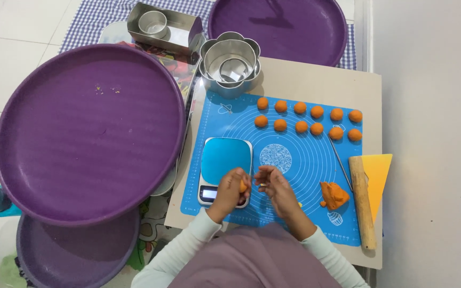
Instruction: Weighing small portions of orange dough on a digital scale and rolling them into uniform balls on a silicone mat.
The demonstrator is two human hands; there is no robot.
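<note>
Closest to the camera is the person's own mauve top with pale sleeves (188, 246), right at the bottom edge. From there, going left to right: 2 big purple trays on the left, a smaller one (76, 250) low down and a huge one (89, 133) above it with a few crumbs on it.

Next comes the blue baking mat (305, 160) on the beige table (316, 80), with a small kitchen scale (225, 160) sitting on its left side. The left hand (230, 191) hovers over the scale's lower end, fingers curled shut around a small orange dough piece (243, 186), only a bit of it peeking out. Just beside it the right hand (276, 188) is half closed, fingertips pinched together, but I can't tell if it's got anything in them.

Up top sits a flower-shaped metal mould (230, 63) with smaller tins nested inside. To its right, 11 orange dough balls (301, 127) sit in 2 rows on the mat. Lower right there's a leftover lump of orange dough (334, 195), a thin metal stick (340, 162) just above it, then a wooden rolling pin (362, 202) and a yellow scraper (377, 173) at the table's right edge.
</note>
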